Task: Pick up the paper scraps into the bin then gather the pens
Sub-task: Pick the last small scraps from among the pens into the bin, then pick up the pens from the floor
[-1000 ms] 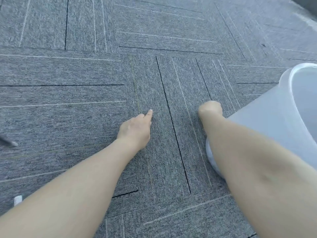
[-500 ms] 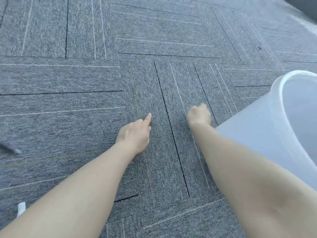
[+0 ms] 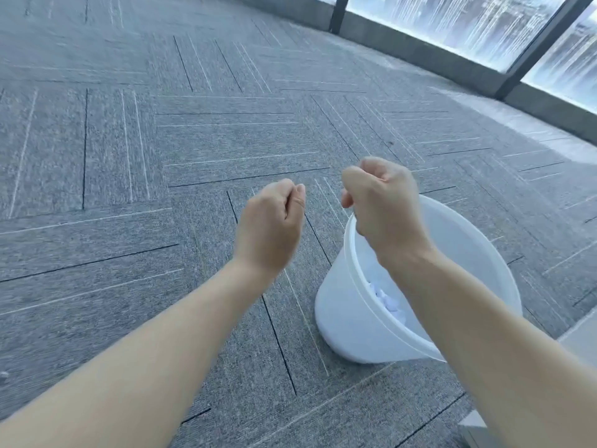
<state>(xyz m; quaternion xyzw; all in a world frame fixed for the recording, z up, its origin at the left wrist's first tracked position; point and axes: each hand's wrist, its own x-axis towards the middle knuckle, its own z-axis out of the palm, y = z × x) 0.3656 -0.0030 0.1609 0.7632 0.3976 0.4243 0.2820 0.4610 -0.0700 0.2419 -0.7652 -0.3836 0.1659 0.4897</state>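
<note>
Right hand (image 3: 384, 208): fingers curled tight into a fist, thumb tucked at the front. Can't tell if a scrap is inside; nothing white shows between the fingers. The fist hangs over the near-left rim of the bin (image 3: 350, 253), knuckles up, wrist bent down, forearm coming in from bottom right across the bin's mouth.

Left hand (image 3: 269, 221): fingers also curled in, thumb laid against the index finger, no visible contents. It sits left of the bin, over bare carpet (image 3: 129, 156), apart from the rim, forearm running in from bottom left.

Paper scraps (image 3: 386, 300): a white crumpled pile inside the bin, low down, partly hidden behind the right forearm. No loose scraps visible on the carpet around the bin. No pens clearly in view; a small grey blur at the far left edge, well away from the bin, is too unclear to call.

Step in hand, my read: dropping into the bin.
- Right fist is only just inside the rim line. Push it further toward the bin's centre before opening the fingers, or light paper drifts out.
- Open fully, palm down, low over the mouth.
- Left hand needs to cross over the rim first if it holds anything.
- Don't knock the rim; the bin looks light and could tip.
</note>
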